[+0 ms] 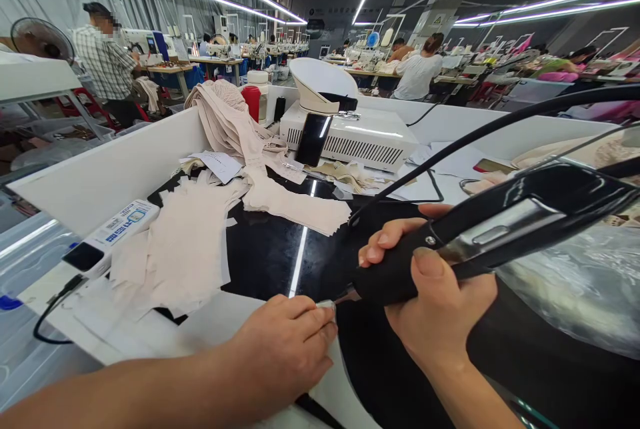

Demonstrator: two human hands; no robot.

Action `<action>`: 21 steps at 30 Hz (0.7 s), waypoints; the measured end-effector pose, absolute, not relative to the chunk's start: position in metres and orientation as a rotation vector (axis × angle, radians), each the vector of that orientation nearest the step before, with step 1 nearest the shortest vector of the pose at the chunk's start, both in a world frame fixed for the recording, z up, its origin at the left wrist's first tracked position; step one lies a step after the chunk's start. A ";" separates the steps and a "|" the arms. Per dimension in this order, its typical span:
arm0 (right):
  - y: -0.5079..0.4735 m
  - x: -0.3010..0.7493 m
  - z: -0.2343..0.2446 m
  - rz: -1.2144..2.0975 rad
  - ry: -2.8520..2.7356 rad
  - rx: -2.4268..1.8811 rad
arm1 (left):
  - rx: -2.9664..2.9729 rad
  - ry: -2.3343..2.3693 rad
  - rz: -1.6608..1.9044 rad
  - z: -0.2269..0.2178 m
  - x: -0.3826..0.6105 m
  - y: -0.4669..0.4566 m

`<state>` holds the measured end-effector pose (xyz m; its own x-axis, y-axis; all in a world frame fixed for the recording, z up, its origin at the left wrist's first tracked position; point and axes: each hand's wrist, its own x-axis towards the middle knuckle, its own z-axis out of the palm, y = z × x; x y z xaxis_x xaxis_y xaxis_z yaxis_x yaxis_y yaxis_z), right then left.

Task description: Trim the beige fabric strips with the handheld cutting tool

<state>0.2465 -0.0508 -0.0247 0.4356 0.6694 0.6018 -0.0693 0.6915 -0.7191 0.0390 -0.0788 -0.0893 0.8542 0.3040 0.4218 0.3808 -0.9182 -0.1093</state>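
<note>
While the black handheld tool (pixel 393 269) is grasped by the right hand (pixel 435 302) above the dark work surface (pixel 367 349), a small pale piece (pixel 327 305) is seemingly pinched by the left hand (pixel 285 349) at the metal tip (pixel 349 296). If the black cable (pixel 450 147) is snagged, the tip could be jerked and that hand jabbed.

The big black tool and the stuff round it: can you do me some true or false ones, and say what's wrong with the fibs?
1. The right hand holds the black tool. True.
2. The left hand is far from the tool's metal tip. False: its fingers are right at the tip.
3. Some pale pieces lie on the shiny black surface. True.
4. The phone lies flat. False: it stands tilted in front of the white vented box.
5. The red container is left of the phone in the picture. True.
</note>
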 end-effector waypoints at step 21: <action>-0.053 0.244 -0.023 0.557 -0.993 -0.648 | -2.702 -0.405 -0.533 -0.091 0.041 -0.079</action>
